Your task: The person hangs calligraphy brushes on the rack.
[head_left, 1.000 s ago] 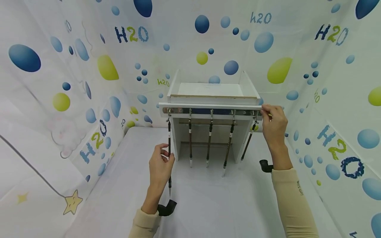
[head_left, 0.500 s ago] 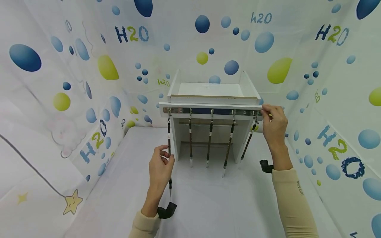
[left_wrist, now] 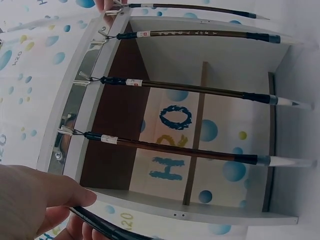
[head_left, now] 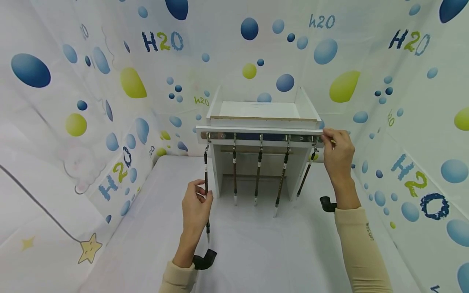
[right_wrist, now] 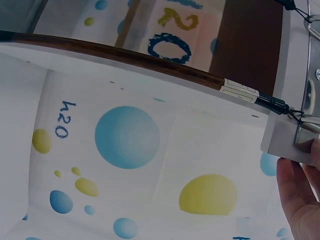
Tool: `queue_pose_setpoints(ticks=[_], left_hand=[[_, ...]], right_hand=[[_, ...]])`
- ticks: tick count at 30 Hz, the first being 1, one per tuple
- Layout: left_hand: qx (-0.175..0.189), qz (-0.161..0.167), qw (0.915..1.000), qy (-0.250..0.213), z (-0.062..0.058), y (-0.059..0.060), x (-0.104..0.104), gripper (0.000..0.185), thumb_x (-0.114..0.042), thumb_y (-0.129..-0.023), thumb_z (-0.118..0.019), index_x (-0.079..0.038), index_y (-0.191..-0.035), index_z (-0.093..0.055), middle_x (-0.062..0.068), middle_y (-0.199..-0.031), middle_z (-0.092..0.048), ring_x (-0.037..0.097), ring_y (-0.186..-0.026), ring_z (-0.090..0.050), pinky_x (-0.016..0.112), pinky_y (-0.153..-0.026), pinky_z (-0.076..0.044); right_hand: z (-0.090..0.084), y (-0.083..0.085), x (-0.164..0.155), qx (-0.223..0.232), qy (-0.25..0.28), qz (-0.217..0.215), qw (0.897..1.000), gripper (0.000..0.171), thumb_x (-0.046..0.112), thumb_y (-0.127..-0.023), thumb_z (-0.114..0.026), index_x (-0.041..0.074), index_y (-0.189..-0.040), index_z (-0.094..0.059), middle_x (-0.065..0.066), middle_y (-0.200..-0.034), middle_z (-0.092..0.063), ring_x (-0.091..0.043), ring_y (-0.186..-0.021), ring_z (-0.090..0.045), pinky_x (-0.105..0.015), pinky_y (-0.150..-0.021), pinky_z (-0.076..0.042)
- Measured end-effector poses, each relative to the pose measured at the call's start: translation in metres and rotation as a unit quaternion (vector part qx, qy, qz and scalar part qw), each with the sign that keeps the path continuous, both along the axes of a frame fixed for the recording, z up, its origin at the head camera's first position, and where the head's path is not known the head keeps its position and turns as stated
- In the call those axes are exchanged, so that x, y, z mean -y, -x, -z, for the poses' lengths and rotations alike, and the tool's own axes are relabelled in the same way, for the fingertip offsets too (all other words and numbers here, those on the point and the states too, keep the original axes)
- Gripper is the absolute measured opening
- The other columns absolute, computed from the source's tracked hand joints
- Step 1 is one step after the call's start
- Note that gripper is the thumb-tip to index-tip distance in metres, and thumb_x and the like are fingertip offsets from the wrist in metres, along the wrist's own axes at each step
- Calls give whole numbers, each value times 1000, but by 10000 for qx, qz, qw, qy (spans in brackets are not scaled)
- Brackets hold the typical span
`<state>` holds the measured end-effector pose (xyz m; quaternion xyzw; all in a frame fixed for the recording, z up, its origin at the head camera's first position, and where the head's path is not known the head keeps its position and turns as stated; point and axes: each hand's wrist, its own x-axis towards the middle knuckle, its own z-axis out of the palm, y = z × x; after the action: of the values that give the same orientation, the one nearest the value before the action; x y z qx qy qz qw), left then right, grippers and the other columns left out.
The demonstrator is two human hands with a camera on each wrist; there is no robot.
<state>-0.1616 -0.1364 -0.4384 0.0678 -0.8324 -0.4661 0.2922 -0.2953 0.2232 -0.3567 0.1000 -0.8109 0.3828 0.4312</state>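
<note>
A white shelf unit (head_left: 261, 110) carries a front rail (head_left: 256, 131) with hooks, and several dark calligraphy brushes hang from it. My left hand (head_left: 204, 195) pinches the shaft of the leftmost brush (head_left: 206, 173), which hangs from the left hook with a slight tilt. My right hand (head_left: 327, 139) grips the rail's right end beside the rightmost brush (head_left: 305, 173). In the left wrist view my left hand (left_wrist: 47, 200) holds that brush (left_wrist: 102, 227) below the other brushes (left_wrist: 175, 148). In the right wrist view the fingers (right_wrist: 300, 200) touch the rail end (right_wrist: 287, 137) beside a brush (right_wrist: 125, 54).
Bubble-printed white sheets form the walls (head_left: 91, 101) on three sides and close in the white table (head_left: 256, 244). The shelf stands against the back wall. Three more brushes (head_left: 258, 171) hang in the shelf's open front. Black camera mounts (head_left: 205, 258) sit on both wrists.
My left hand has shifted slightly left and up, taking the leftmost brush's lower end with it. The right hand has stayed on the rail end.
</note>
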Motion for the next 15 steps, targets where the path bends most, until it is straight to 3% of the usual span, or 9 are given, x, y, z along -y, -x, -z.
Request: queue_pose_setpoints(ticks=[15], left_hand=[[-59,-47,9999,85,-3,7,3,36,-4,-88,-69,-4,-122,-59,10,-85,-61,16,-68,-54,22,-56,-43]], right_hand=[[0,0,1,-27,-21,22,10000,24,6,-97,-63,-3,-118,-70,-21,-113,-64,-30,-105,-67,-1,-89,-42]])
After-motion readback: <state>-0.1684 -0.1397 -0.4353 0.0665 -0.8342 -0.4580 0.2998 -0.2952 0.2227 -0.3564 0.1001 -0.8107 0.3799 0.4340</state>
